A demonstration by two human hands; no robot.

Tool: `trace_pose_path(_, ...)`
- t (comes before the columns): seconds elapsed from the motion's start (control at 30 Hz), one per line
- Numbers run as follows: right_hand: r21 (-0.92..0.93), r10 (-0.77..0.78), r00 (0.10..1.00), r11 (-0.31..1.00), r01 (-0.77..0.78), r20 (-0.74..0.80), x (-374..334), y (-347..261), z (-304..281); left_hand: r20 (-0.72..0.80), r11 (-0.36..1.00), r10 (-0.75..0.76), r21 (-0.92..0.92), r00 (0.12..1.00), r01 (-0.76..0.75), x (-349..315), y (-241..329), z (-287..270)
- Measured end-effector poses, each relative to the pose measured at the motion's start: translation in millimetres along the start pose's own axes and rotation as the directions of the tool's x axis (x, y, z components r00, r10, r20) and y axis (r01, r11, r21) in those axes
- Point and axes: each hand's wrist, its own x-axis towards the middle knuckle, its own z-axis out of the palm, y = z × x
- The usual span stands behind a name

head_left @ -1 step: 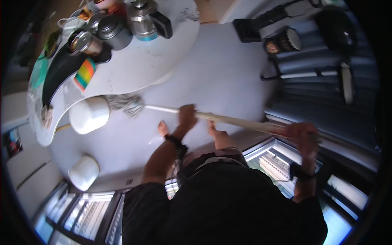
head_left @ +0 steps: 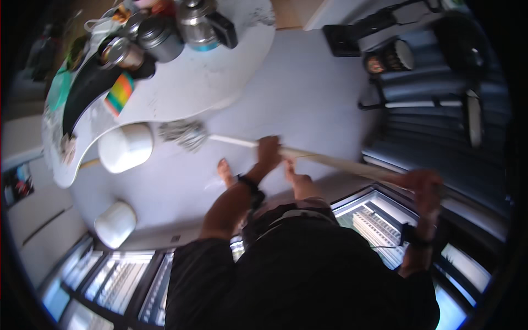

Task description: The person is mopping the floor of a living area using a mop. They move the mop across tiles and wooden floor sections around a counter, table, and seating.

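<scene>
The pale shaft of a mop [head_left: 330, 160] is gripped by both hands: it is encircled partway along by the left hand [head_left: 268, 153], and its upper end is held by the blurred right hand [head_left: 422, 184]. The grey, stringy mop head [head_left: 186, 135] is set on the floor [head_left: 291, 77], just off the near edge of the white table [head_left: 192, 91]. Beside it, a white stool [head_left: 125, 147] is partly overhung by that edge. On the table, a striped multicoloured piece [head_left: 119, 93] is placed by the near edge; a glass kettle [head_left: 197, 33] is stood toward the far edge.
</scene>
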Motion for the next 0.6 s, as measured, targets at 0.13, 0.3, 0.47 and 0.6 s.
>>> trace_pose_path(0.13, -0.256, 0.119, 0.992, 0.958, -0.127, -0.046, -65, -67, -167, 0.152, 0.981, 0.107, -0.177, 0.983, -0.079, 66, 159, 64)
trace_pose_path(0.3, -0.219, 0.125, 0.968, 0.973, -0.077, 0.216, -52, -136, -177, 0.328, 0.937, 0.285, -0.295, 0.900, -0.189, 105, 248, 111)
trace_pose_path(0.47, -0.521, -0.136, 0.957, 0.814, 0.256, 0.258, -51, -135, -165, 0.355, 0.921, 0.296, -0.353, 0.887, -0.165, 99, 257, 101)
trace_pose_path(0.6, -0.282, -0.221, 0.923, 0.907, 0.313, 0.315, -13, -129, -183, 0.370, 0.964, 0.158, -0.258, 0.916, -0.062, 68, 219, 49)
